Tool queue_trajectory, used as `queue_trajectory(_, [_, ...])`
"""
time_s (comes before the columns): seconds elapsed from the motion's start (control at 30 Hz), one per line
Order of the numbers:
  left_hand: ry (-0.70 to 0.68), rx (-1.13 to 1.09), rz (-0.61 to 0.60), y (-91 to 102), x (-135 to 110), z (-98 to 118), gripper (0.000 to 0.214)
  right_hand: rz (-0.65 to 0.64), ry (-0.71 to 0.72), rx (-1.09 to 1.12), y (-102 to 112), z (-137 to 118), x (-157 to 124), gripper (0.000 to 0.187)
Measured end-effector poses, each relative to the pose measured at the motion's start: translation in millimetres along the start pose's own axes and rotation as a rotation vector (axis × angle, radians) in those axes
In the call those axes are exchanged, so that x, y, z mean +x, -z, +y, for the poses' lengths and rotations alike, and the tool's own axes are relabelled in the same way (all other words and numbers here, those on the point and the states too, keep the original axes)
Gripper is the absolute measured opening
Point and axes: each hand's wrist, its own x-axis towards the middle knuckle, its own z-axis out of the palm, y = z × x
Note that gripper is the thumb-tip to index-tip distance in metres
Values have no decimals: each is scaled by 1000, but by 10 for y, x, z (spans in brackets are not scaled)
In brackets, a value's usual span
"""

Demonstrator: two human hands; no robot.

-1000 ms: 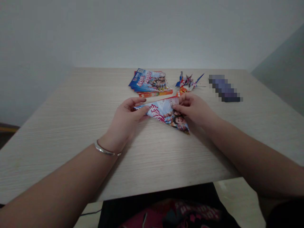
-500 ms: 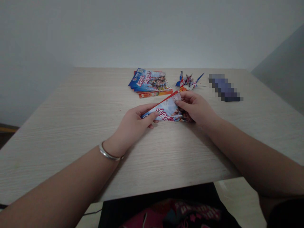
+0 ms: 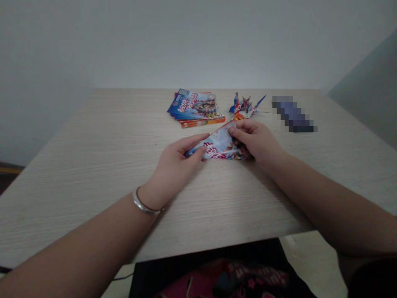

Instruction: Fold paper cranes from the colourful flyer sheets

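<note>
A folded sheet of printed paper [image 3: 218, 142], pale blue with red-and-white lettering, is held between both hands just over the table. My left hand [image 3: 178, 159] grips its left corner, thumb on top and fingers partly hidden beneath. At the right end, my right hand [image 3: 256, 138] pinches it with the thumb on the upper face and the fingers curled behind the far edge. Beyond my right hand lie folded paper cranes [image 3: 245, 106] in blue, red and white. A fanned stack of printed sheets [image 3: 195, 105] sits behind the held paper.
The light wood-grain table [image 3: 102, 182] reaches back to a pale wall [image 3: 198, 45]. A blurred dark purple, oblong item [image 3: 293, 115] lies at the back right. An orange strip of printed paper [image 3: 203, 123] shows under the stack's front edge.
The red edge along the paper's far side shows less now, and the layers lie closer together. My left fingers have shifted slightly, with fewer fingertips showing below the paper. My right hand has barely moved.
</note>
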Motion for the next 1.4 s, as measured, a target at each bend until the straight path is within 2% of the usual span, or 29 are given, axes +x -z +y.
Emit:
queue_trajectory(0.23, [-22, 57, -7, 7, 1, -7, 33, -41, -4, 17, -4, 21, 16, 33])
queue_trajectory(0.5, [-56, 60, 7, 16, -12, 5, 31, 12, -27, 59, -33, -39, -28, 26])
queue_trajectory(0.63, [17, -55, 52, 5, 13, -21, 30, 27, 12, 42, 5, 8, -6, 29])
queue_trajectory(0.8, [141, -228, 14, -9, 61, -85, 26, 45, 66, -48, 53, 88, 49, 21])
queue_trajectory(0.9, [153, -232, 11, -21, 63, -81, 21, 125, 289, -239, 64, 103, 45, 11])
queue_trajectory(1.03, [154, -220, 14, -43, 38, -41, 18, 208, 813, -704, 45, 44, -41, 47])
queue_trajectory(1.1, [135, -213, 2, -52, 23, -23, 17, 203, 899, -862, 10, -6, -95, 53])
queue_trajectory(1.27, [55, -212, -32, -63, 15, -10, 20, 123, 798, -883, -92, -77, -132, 13])
queue_trajectory(1.4, [91, -242, -44, -71, 44, -32, 24, 62, 692, -776, -88, -78, -67, 6])
